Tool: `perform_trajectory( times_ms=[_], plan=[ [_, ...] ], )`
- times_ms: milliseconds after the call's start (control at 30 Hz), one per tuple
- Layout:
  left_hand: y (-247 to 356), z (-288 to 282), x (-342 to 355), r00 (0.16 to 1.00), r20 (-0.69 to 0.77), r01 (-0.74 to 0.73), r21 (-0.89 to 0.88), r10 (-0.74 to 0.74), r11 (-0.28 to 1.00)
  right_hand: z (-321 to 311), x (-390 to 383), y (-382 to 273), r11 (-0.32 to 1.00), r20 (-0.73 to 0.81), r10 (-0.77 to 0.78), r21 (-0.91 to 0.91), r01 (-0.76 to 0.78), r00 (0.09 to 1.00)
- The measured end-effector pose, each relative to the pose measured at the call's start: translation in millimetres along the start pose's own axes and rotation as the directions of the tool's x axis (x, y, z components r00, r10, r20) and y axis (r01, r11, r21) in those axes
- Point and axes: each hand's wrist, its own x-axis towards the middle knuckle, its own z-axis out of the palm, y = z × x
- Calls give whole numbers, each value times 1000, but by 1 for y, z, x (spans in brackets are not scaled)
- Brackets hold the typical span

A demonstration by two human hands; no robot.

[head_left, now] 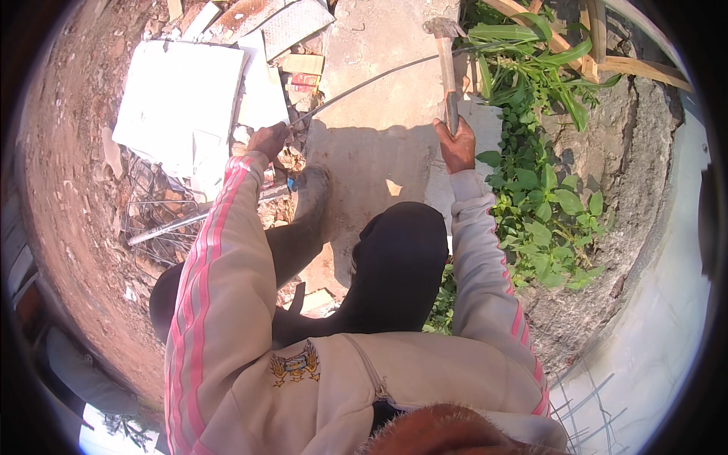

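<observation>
My left hand (269, 140) is closed round one end of a long, thin, dark rod (364, 80), which looks like a steel bar. From there the rod curves up and to the right over a concrete slab (356, 45), crosses the hammer's handle and runs toward the leaves. In my right hand (457, 145) is a hammer (446, 72), gripped by the dark lower end of its handle. Its metal head points away from me, over the slab's far right part. I cannot tell whether the hammer touches the rod.
White boards (178, 106), broken tiles (297, 27) and rubble lie at the left. Bent wire and a pale metal bar (171, 226) are beside my left arm. Green plants (538, 201) grow along the right edge, with wooden pieces (644, 70) at the far right.
</observation>
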Motion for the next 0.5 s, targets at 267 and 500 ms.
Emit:
perform_trajectory(
  times_ms=[267,500],
  plan=[
    [-16,-12,9,945,128,-320,199,300,926,-89,18,-227,633,-504,-364,483,605,783],
    [5,-17,9,936,133,-349,243,326,905,19,-7,89,971,29,9,-240,-2,1000]
  ],
)
